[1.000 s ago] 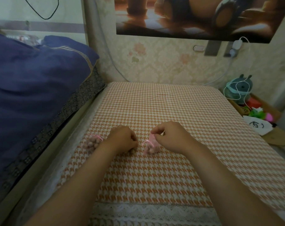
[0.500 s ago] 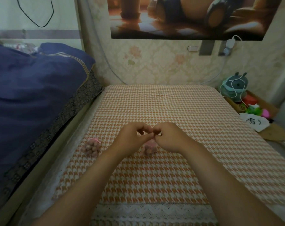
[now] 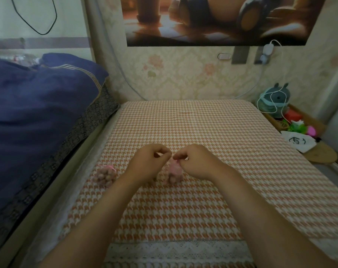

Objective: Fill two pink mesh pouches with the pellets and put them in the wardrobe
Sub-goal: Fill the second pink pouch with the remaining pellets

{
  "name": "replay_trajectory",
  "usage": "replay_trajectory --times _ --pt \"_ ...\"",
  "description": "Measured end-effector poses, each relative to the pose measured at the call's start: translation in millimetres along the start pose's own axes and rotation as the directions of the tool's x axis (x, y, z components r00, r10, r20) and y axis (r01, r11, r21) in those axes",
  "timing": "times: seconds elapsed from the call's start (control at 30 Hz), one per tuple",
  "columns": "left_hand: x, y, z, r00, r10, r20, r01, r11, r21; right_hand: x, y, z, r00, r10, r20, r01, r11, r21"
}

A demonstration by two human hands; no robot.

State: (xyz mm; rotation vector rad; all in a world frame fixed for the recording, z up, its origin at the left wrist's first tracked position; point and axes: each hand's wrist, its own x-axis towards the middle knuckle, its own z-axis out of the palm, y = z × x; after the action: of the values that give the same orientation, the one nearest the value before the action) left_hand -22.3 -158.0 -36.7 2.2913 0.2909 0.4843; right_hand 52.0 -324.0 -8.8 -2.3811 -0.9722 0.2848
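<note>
Head view: your left hand (image 3: pixel 149 165) and right hand (image 3: pixel 198 161) hang close together over the checked cloth (image 3: pixel 183 213), knuckles up, fingertips almost meeting. Between them and just below, the middle pouch (image 3: pixel 174 172) rests on the cloth with its pink mesh bunched upward. Your right thumb and forefinger pinch that bunched pink top. Your left thumb and forefinger are pressed together at the tips, the other fingers curled under. Whether a drawstring runs between them you cannot tell, as it is too fine to see. The left pouch (image 3: pixel 106 174) lies on the cloth just left of your left wrist and apart from it, pink at its top and bulging with brownish pellets (image 3: pixel 103 177). A blue quilt (image 3: pixel 38 105) covers the bed at the left. A poster (image 3: pixel 212 20) hangs on the wall ahead, and a white cable (image 3: pixel 268 105) loops round a grey-green toy (image 3: pixel 276 94) at the right edge
</note>
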Motion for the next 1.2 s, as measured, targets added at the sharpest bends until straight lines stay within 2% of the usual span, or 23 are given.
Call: replay_trajectory --times 0.07,0.2,0.3,0.47,0.7,0.8,0.9,1.0,1.1,1.2 --pt "1.9 -5.9 -9.8 0.999 -0.035 -0.033 0.037 0.997 0.062 0.5 -0.2 1.0 1.0 -0.009 -0.007 0.009 1.0 -0.013" --pt "6.6 -36.3 -25.5 0.989 -0.135 -0.057 0.147 0.928 0.343 -0.6 -1.9 3.0 0.999 -0.034 -0.016 0.033 0.999 -0.037" --pt "8.6 -55.5 -28.8 0.979 -0.202 -0.02 0.195 0.906 0.376 -1.4 -3.7 4.2 0.998 -0.05 -0.022 0.049 0.998 -0.03" --pt "9.7 -67.1 -20.7 0.959 -0.246 0.143 0.17 0.898 0.407 0.1 -3.8 7.5 0.998 -0.055 -0.02 0.055 0.998 -0.018" --pt "13.3 -64.4 -17.8 0.956 -0.219 0.196 0.121 0.902 0.415 1.8 -3.2 10.4 0.998 -0.053 -0.019 0.053 0.999 -0.014" --pt "13.0 -59.1 -14.8 0.985 -0.14 0.103 0.101 0.943 0.316 2.5 -4.0 10.4 0.998 -0.052 -0.024 0.052 0.999 -0.006" --pt "10.8 -32.4 -9.1 0.999 -0.04 -0.033 0.04 0.999 0.006 2.9 -4.3 9.3 0.999 -0.049 -0.021 0.048 0.999 -0.008" --pt "3.3 -1.1 -1.4 0.998 0.056 -0.008 -0.057 0.983 -0.177 3.1 -1.7 7.4 0.999 -0.035 -0.009 0.035 0.999 -0.031" --pt "-4.1 11.5 5.2 0.995 0.103 0.003 -0.099 0.966 -0.239 3.7 2.4 4.7 1.0 0.006 -0.009 -0.006 0.999 -0.032" --pt "-6.9 15.5 8.1 0.991 0.131 -0.028 -0.134 0.967 -0.218 3.3 4.4 1.9 1.0 0.007 -0.004 -0.007 1.0 -0.003"
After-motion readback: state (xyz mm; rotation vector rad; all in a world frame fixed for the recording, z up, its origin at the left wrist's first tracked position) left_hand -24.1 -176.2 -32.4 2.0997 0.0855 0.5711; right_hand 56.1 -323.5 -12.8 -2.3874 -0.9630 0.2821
